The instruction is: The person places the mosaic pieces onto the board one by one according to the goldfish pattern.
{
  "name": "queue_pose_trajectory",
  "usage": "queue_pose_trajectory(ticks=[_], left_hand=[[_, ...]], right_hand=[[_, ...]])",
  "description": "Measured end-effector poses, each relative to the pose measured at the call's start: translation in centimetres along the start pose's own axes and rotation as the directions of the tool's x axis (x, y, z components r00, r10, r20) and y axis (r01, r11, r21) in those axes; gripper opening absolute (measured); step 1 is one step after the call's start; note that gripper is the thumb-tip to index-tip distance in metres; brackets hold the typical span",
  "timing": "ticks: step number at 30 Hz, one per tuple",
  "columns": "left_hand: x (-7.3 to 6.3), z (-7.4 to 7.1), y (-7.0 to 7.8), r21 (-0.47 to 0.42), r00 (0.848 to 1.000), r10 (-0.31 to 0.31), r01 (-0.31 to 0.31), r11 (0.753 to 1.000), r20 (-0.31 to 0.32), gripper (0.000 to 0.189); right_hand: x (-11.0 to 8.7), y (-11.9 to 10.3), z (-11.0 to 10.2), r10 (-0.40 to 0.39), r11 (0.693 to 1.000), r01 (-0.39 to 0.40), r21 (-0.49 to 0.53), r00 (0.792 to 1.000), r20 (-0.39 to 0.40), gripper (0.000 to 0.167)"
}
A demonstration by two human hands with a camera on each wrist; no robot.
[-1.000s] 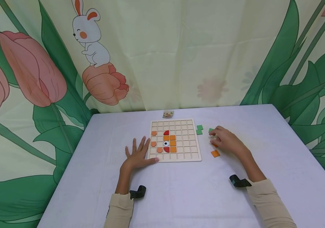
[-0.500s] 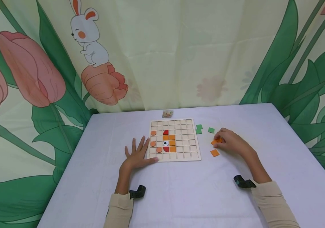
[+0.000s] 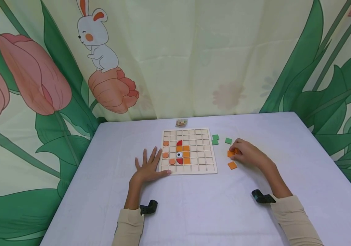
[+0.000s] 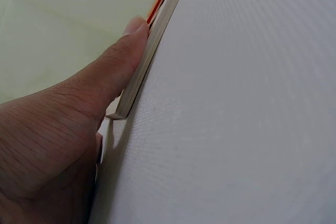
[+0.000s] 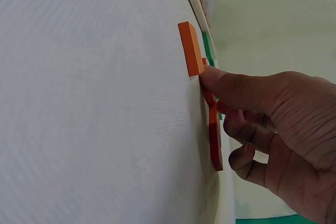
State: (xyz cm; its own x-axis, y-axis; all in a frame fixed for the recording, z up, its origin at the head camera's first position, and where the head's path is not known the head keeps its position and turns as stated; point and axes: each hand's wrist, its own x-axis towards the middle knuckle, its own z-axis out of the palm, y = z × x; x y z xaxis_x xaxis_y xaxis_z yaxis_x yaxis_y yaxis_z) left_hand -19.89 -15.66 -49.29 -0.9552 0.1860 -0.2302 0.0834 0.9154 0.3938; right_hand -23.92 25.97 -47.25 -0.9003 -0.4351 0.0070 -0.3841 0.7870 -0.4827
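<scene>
My right thumb and forefinger bend in around an orange tile, right of centre in the head view, and the other fingers of my right hand curl loosely behind. A second orange tile lies partly hidden beside them; how firmly I pinch I cannot tell. The tile looks like thin painted wood, so I judge it light, stiff and hard to break, perhaps a little slippery on its flat face. Two opposite edges seem the best hold. A loose orange tile lies flat just below, apart from my fingers; a green tile sits above, and two more green tiles lie further left, just beside the board. The board, mid-frame, should be stiff and heavier than any tile, easiest steadied by its rim. At its lower left corner my left hand has its fingers spread apart, thumb resting on the near edge. Orange squares, red pieces, an eye disc and peach discs sit in its grid. Beyond it, near the table's far edge, is a small patterned packet.
</scene>
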Motion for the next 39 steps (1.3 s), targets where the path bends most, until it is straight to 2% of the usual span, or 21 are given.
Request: queue_pose_trajectory(ticks=[16, 24, 39], left_hand=[[0.3, 0.1, -0.1, 0.008, 1.000, -0.001, 0.001, 1.000, 0.003, 0.109], [0.4, 0.3, -0.3, 0.019, 1.000, -0.007, 0.007, 1.000, -0.003, 0.109], [0.3, 0.4, -0.3, 0.020, 1.000, -0.002, 0.003, 1.000, -0.011, 0.109]], right_hand=[[1.0, -0.3, 0.8, -0.003, 0.999, 0.002, -0.035, 1.000, -0.010, 0.020], [2.4, -1.9, 0.8, 0.015, 1.000, -0.015, -0.016, 1.000, 0.005, 0.022], [5.1, -4.9, 2.0, -0.121, 0.992, 0.122, -0.029, 0.992, 0.018, 0.023]])
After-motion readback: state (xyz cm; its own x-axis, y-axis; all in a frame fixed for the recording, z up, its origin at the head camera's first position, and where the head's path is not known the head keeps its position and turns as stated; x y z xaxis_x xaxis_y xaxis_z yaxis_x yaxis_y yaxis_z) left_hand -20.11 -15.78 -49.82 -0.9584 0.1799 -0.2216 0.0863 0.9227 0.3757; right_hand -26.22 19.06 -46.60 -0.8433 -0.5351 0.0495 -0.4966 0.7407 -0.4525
